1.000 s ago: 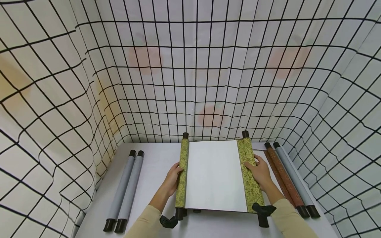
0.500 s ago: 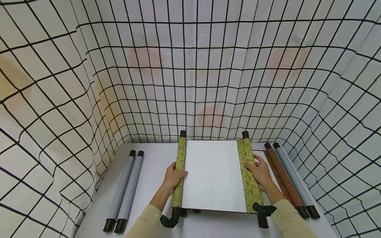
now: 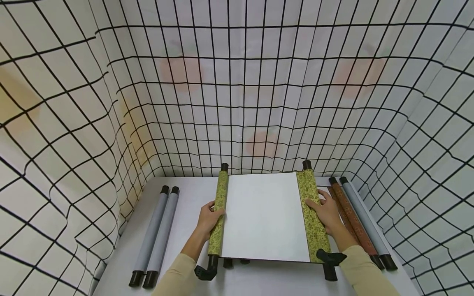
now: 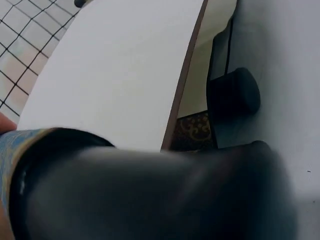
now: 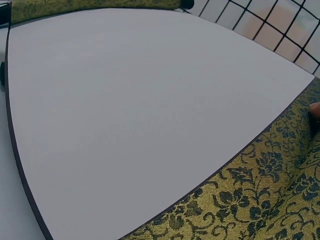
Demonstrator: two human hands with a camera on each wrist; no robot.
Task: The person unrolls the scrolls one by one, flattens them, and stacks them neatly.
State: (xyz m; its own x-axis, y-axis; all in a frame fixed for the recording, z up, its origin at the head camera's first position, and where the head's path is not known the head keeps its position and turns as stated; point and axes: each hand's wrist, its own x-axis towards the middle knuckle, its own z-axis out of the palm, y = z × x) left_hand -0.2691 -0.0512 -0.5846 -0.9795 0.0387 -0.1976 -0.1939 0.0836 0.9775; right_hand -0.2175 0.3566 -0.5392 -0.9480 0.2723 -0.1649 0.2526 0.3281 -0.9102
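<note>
A scroll with yellow-green floral brocade ends and black end knobs is stretched between my hands in the head view, its white sheet (image 3: 264, 218) exposed. My left hand (image 3: 208, 220) grips the left roller (image 3: 219, 222), thumb on top. My right hand (image 3: 326, 211) holds the brocade-covered right roller (image 3: 314, 213), its thumb lying on the fabric. Close to the left wrist camera, a blurred black knob (image 4: 150, 195) hides much of the left hand. In the right wrist view floral brocade (image 5: 240, 185) borders the sheet; only a fingertip (image 5: 315, 109) shows there.
Two grey rolled scrolls (image 3: 163, 238) with black ends lie at the left of the white table (image 3: 200, 187). Reddish-brown (image 3: 355, 222) and grey rolls (image 3: 368, 226) lie at the right. Beneath the sheet are another black knob (image 4: 235, 91) and dark patterned cloth (image 4: 192, 131). Black netting (image 3: 237, 107) surrounds the table.
My left hand has moved left with the left roller, so the white sheet spans wider. Its thumb has shifted on the roller. The right hand has stayed almost in place, still holding its roller.
</note>
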